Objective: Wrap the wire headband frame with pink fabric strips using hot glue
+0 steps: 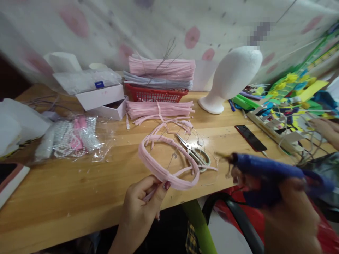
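Note:
My left hand (144, 203) pinches a pink ring of fuzzy strips (153, 164) between thumb and fingers, holding it over the table's front edge. One loose pink end sticks out to the right of the ring. In my right hand (288, 201) is a blue glue gun (267, 167), blurred by motion, its tip pointing left and apart from the ring. Scissors with pale handles (197, 155) lie partly open on the table behind the ring. Thin wires and pink strips (182, 123) are scattered around them.
A pink bundle (159, 109) lies before a red basket (156, 93). Bagged pearl strings (76, 135) and a white box (102, 97) are at left. Right of the white foam head (233, 74) are a phone (250, 137), a power strip (272, 130) and another person's hand (327, 128).

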The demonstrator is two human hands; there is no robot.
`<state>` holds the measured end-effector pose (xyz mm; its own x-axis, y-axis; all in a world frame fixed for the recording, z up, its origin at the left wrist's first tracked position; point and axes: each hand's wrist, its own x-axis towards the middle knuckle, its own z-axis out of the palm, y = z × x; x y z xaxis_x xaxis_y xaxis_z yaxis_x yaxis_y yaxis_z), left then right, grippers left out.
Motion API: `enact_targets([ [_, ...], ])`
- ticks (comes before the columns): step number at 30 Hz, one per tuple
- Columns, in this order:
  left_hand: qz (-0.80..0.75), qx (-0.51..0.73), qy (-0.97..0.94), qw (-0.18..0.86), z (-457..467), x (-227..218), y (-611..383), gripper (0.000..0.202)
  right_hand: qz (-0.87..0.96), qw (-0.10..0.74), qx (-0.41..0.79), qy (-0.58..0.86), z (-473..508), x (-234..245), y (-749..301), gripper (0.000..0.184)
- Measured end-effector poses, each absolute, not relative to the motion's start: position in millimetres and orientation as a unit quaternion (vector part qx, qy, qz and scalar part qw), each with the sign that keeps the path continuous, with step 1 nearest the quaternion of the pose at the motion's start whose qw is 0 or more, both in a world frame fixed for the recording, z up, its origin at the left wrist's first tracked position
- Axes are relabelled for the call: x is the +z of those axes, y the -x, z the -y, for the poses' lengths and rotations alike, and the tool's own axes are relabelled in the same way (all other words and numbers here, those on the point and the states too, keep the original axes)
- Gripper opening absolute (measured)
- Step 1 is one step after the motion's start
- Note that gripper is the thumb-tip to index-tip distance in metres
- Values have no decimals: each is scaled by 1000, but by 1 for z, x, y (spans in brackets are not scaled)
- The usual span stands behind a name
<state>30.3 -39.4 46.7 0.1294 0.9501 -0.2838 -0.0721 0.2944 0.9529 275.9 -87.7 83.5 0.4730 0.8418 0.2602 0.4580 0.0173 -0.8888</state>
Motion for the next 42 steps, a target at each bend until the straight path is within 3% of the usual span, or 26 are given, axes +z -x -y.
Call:
enact_targets([
  [2,-515,419,-402,631,39,44,-27,37,384,565,151,714,71,68,-291,44],
  [5,-511,421,-376,648,38,38,-23,38,357,464,152,796,37,46,-316,54],
  [11,-510,417,-374,653,38,29,-17,44,392,436,90,805,15,15,-342,49],
  [15,-501,424,-344,671,35,22,-15,47,348,440,-36,827,55,23,-322,51],
  [17,-501,424,-337,675,34,19,-15,49,298,485,-112,815,82,30,-295,39],
  [19,-503,417,-343,675,34,19,-15,48,389,536,-77,745,101,32,-259,22],
  [22,-503,403,-362,673,35,22,-15,46,657,480,40,579,106,29,-208,15],
  [26,-500,397,-362,680,36,24,-13,48,750,502,15,431,84,20,-166,30],
  [31,-476,413,-344,696,37,20,-13,47,724,516,21,457,77,14,-147,42],
  [42,-472,436,-311,701,37,33,-28,43,656,526,35,540,76,-2,-130,47],
])
